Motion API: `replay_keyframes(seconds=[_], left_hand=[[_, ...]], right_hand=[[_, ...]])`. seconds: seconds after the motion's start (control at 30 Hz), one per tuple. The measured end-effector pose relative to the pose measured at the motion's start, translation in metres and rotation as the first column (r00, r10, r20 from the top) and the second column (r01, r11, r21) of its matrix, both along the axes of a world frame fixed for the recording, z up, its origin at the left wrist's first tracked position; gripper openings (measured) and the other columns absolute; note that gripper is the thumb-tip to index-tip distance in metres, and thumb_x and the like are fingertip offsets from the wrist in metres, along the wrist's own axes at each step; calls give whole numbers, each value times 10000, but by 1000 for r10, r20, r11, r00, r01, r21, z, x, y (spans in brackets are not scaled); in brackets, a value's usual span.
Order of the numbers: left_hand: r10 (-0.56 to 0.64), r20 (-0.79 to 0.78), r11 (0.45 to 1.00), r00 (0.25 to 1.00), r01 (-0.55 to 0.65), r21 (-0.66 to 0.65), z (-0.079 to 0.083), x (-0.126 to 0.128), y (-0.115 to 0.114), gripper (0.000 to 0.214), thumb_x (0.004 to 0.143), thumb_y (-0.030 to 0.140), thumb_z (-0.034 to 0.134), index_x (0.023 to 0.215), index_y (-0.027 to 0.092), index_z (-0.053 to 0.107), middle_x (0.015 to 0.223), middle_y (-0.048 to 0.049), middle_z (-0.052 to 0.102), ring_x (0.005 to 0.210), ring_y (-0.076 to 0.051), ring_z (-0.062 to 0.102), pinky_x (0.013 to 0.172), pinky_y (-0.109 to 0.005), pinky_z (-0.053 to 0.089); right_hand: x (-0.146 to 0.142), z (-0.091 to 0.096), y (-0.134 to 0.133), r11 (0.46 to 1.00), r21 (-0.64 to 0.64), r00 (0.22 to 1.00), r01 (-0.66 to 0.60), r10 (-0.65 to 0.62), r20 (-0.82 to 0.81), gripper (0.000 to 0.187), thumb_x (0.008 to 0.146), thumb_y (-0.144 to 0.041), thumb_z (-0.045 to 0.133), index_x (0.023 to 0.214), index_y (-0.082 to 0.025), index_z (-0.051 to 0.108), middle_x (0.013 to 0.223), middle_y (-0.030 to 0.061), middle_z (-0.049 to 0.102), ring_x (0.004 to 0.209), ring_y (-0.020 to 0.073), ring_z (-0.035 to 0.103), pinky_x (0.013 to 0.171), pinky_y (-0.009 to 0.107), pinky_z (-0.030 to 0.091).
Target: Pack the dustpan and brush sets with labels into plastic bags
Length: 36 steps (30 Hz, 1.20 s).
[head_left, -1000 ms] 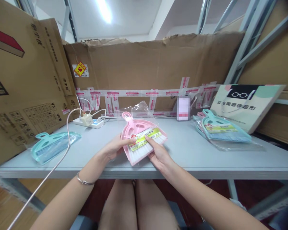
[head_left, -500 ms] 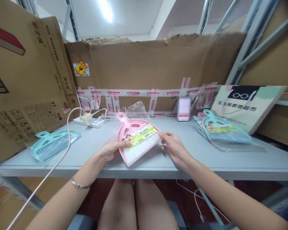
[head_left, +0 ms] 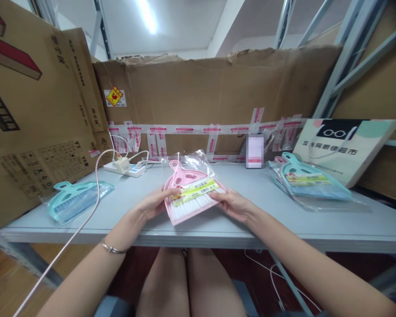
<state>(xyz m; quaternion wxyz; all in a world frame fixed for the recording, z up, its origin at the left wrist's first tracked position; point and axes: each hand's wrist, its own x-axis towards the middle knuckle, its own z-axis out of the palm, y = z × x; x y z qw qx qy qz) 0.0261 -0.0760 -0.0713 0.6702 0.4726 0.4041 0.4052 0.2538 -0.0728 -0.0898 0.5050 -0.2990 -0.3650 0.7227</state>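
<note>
A pink dustpan and brush set [head_left: 189,178] in a clear plastic bag is held tilted just above the grey table [head_left: 125,220], near its front edge. White bristles and a yellow-green label face me. My left hand [head_left: 156,202] grips the set's left side, thumb on the label's end. On the right side my right hand [head_left: 232,204] is closed too, its thumb over the front near the bristles. The fingers behind the set are hidden. Loose bag film [head_left: 201,160] sticks up past the pink handle.
A bagged blue dustpan set [head_left: 81,198] lies at left, under a white cable [head_left: 95,198]. More sets, blue [head_left: 312,180] and pink, are stacked at right before a paper bag [head_left: 346,149]. A power strip [head_left: 137,171], a phone [head_left: 254,152] and cardboard [head_left: 201,92] stand behind.
My right hand has closed further onto the set's right side, its thumb now over the front. The pink set has turned slightly, and its top leans further back.
</note>
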Motion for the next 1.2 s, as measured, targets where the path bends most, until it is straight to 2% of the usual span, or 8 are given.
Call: replay_keyframes(seconds=[0.13,0.23,0.53,0.67,0.8,0.9,1.07,1.2], left_hand=[[-46,56,995,997,40,90,1,1,-4,542,636,179,761,1140,123,570,1066,-132,678,935,-214,657,796,-271,526],[-64,29,990,998,59,126,0,2,-5,624,573,102,779,1158,123,564,1106,-129,664,968,-214,645,820,-273,516],[322,-72,945,944,-315,92,-11,14,5,371,595,335,795,823,60,693,788,-103,703,611,-121,615,480,-171,458],[267,-90,961,960,-258,101,-8,11,1,379,643,417,751,801,78,693,792,-105,701,616,-129,616,556,-207,502],[96,-63,985,993,-85,147,-7,4,-3,347,623,323,783,883,111,694,931,-105,703,836,-156,636,725,-215,503],[187,-58,975,981,-178,136,-11,3,-2,273,572,292,811,725,103,687,730,-63,695,690,-115,616,657,-185,485],[319,-120,947,940,-311,80,-17,5,-3,262,612,310,791,588,111,622,562,-46,650,530,-102,588,530,-189,469],[307,-239,950,921,-283,128,-16,8,-8,308,673,386,739,641,115,594,558,-65,662,477,-113,600,426,-171,397]], right_hand=[[-9,-8,1,972,-86,973,219,-224,-55,274,663,33,620,903,-98,634,780,49,714,692,132,681,621,191,570],[-14,-7,-3,951,-110,954,287,-294,-54,261,690,26,583,907,-110,632,746,40,712,652,130,674,591,198,566],[-17,-8,-6,930,-91,934,355,-350,65,196,711,-68,618,890,-144,642,747,24,712,621,114,644,540,205,543],[-19,-12,-4,904,-58,904,424,-419,84,142,684,-91,662,815,-140,639,659,6,696,470,89,589,418,169,491],[-19,-12,-2,907,-50,901,418,-407,147,67,724,-104,644,786,-123,625,553,0,660,363,70,538,345,133,424],[-15,-7,-7,930,-39,918,365,-353,181,78,744,-135,648,814,-103,633,559,17,661,406,85,576,388,145,472],[-2,-3,-16,993,9,990,115,-115,87,230,673,-75,704,898,-82,657,801,75,721,672,121,676,652,203,574],[2,-6,-15,973,-48,965,227,-218,143,70,702,-38,666,764,-70,659,671,69,708,597,104,663,617,173,567]])
